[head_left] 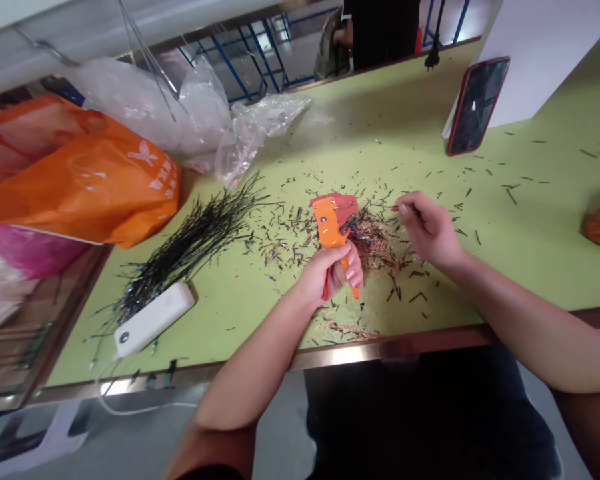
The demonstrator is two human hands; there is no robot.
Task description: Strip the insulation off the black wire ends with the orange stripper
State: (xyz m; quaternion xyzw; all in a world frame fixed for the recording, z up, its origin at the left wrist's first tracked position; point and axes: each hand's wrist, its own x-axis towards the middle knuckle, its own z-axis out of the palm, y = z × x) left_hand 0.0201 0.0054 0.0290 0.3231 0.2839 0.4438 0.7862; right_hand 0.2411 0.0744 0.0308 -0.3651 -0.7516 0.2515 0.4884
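My left hand (336, 270) is wrapped round the handles of an orange and red wire stripper (330, 220), its head pointing away from me. Just right of it, my right hand (427, 227) is closed in a pinch; a tiny dark reddish bit shows at the fingertips, too small to name. Between and below the hands lies a heap of copper strands and black wire offcuts (373, 240). To the left, a bundle of long black wires (190, 240) rests on the table, some with blue ends.
A white power bank (155, 319) with a cable lies on the green table (260, 327) near its front edge. An orange bag (90, 173) and clear plastic bags (200, 113) fill the back left. A phone (477, 107) leans against a white box (540, 60). Another person stands beyond.
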